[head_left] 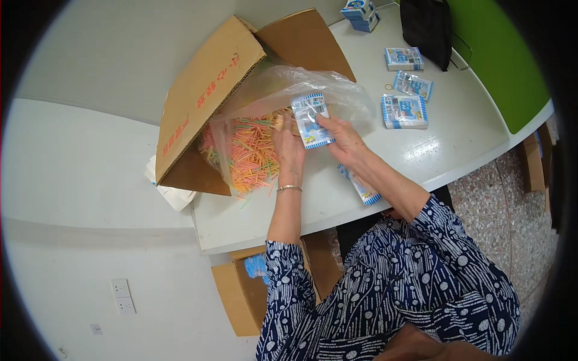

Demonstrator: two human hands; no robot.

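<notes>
A blue and white plastic packet [311, 129] is pinched upright in my right hand [344, 137], thumb across its front. My left hand [289, 147], with a bracelet at the wrist, is at the right side of a heap of thin coloured sticks [250, 153] in pink, orange, yellow and green. Its fingers curl around some of these sticks, close beside the packet; the fingertips are partly lost among them. The heap lies in a clear plastic bag [337, 84] that lines a cardboard box [205, 96] tipped on its side, opening toward me.
Stacked packets [404, 112], a single packet [413, 84] and more packets [404, 59] lie to the right on the white table [448, 141]. Another packet [360, 185] lies at the near edge. A black bag [426, 30] stands by the green panel [506, 66]. An open carton [238, 301] sits below.
</notes>
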